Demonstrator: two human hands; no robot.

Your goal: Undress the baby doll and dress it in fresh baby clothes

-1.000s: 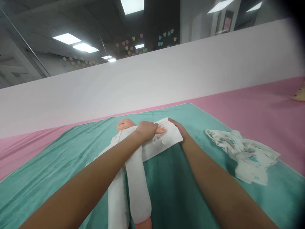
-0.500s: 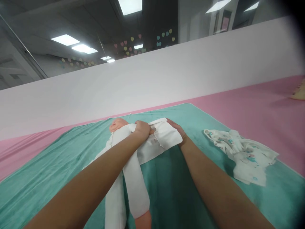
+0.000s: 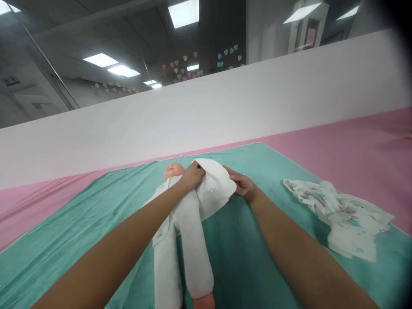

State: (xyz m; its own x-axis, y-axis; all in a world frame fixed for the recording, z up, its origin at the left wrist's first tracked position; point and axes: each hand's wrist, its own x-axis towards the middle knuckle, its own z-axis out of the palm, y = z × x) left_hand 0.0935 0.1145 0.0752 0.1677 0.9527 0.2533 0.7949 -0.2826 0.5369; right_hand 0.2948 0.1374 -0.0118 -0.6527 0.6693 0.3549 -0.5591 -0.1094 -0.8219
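Note:
A baby doll lies on its back on a teal sheet, its head away from me. It wears white trousers, and a foot pokes out of one leg. A white baby top is on its upper body, with one side panel spread to the right. My left hand is closed on the panel's upper edge beside the doll's chest. At the panel's right edge, my right hand pinches the cloth between thumb and fingers. The doll's arm on that side is hidden by the cloth and my hand.
A crumpled white printed baby garment lies on the sheet at the right. Under the sheet is a pink padded surface. A low white wall runs behind, with dark glass above it bearing heart stickers.
The panel of the top has been lifted and opened out between my hands. My left hand now holds its upper edge. The whole view has shifted slightly, showing more of the doll's face.

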